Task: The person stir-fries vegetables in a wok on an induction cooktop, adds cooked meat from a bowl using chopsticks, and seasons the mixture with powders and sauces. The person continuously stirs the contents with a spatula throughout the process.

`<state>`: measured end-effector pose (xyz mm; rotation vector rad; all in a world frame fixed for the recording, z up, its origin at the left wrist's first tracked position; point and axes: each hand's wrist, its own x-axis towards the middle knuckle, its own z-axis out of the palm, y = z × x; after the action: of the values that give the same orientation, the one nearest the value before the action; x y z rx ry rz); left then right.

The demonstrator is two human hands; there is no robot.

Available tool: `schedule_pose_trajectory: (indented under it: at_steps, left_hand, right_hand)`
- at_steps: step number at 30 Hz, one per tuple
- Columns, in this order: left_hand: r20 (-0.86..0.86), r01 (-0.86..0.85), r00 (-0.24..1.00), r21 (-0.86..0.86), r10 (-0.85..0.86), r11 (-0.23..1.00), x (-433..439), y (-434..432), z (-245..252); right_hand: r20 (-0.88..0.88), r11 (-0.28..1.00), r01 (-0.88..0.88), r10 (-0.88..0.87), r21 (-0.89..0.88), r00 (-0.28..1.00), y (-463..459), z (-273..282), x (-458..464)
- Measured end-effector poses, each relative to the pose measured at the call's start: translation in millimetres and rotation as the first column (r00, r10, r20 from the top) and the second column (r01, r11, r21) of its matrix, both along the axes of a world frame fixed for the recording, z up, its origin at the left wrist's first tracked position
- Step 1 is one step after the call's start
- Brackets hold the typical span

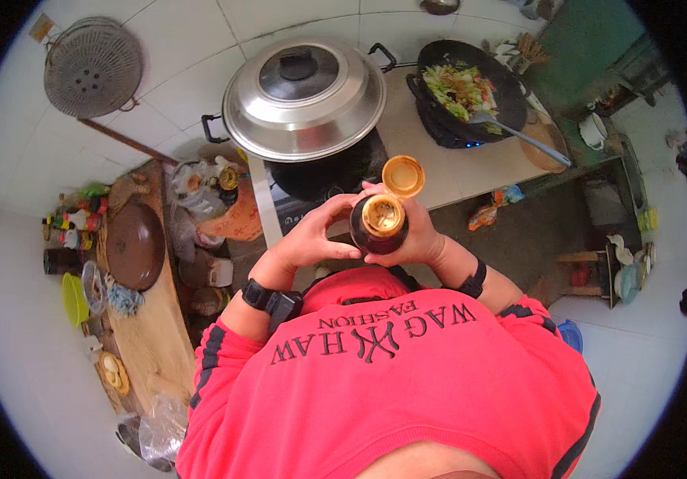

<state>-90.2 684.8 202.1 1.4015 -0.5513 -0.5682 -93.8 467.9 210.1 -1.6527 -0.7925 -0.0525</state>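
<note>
My right hand [424,235] is wrapped around a dark bottle [377,238], seen from above. Its gold flip cap [404,175] stands open on the far side, and the gold mouth [383,215] faces up. From the other side my left hand [318,233] curves around the same bottle, thumb in front and fingers behind, with a gap at the palm; its fingertips are partly hidden. Beyond the hands, a black wok [511,96] holds chopped vegetables [460,90], with a grey spatula [526,139] resting in it. A second pan under a domed steel lid [319,129] stands to the left.
The wok sits on a lit cooker [457,139] on the counter [421,173]. At left, a wooden board [146,341] carries a brown round lid [135,246] and a blue cloth [125,298]. A grey colander [93,67] hangs on the tiled wall. Shelves with crockery [628,278] stand at right.
</note>
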Motion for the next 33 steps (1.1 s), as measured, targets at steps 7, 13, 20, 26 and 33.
schedule_pose_trajectory:
  at_steps: [7,13,20,26,33]
  left_hand:
    - [-0.194,-0.058,0.980,-0.029,0.051,0.998,7,46,-35]
    - [-0.284,-0.408,0.868,0.059,0.408,0.911,-10,94,-73]
    - [-0.344,-0.676,0.656,0.126,0.671,0.726,-23,114,-96]
    - [-0.355,-0.729,0.605,0.112,0.712,0.675,-8,92,-98]
    - [-0.348,-0.737,0.582,0.156,0.735,0.658,3,67,-91]
  right_hand:
    - [0.168,0.946,0.292,-0.268,-0.138,0.948,-31,2,1]
    - [0.029,0.782,0.577,-0.588,-0.237,0.808,-94,-1,15]
    - [0.399,0.201,0.780,-0.768,-0.593,0.501,-204,33,67]
    - [0.562,-0.074,0.691,-0.647,-0.719,0.516,-260,60,124]
    - [0.560,-0.271,0.493,-0.474,-0.827,0.679,-279,87,175]
